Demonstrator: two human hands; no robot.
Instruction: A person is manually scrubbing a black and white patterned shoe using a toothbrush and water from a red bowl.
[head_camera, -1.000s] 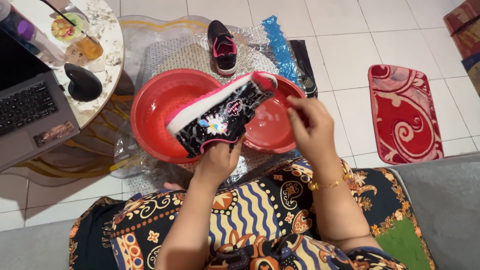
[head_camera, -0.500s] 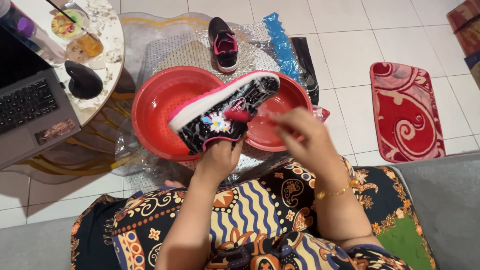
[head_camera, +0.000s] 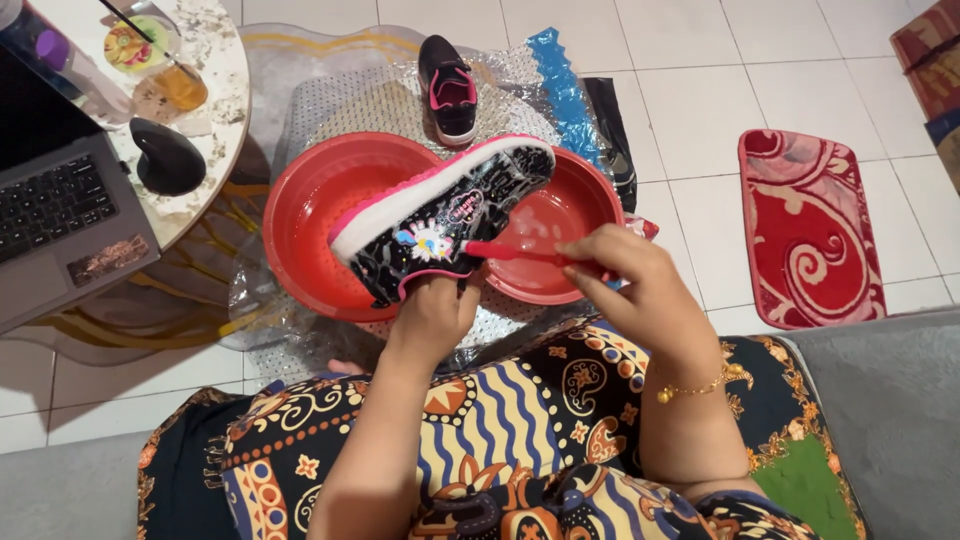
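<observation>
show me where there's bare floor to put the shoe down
Bare tile lies between the right red basin and the red mat, and beyond the second shoe. Crowded: both basins, plastic sheet, and the round table at left. The left hand holds the shoe; the right hand holds a red brush.

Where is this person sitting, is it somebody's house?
Probably a home living room: a white tiled floor with a red patterned mat, a grey sofa edge, and a small table holding a laptop.
</observation>
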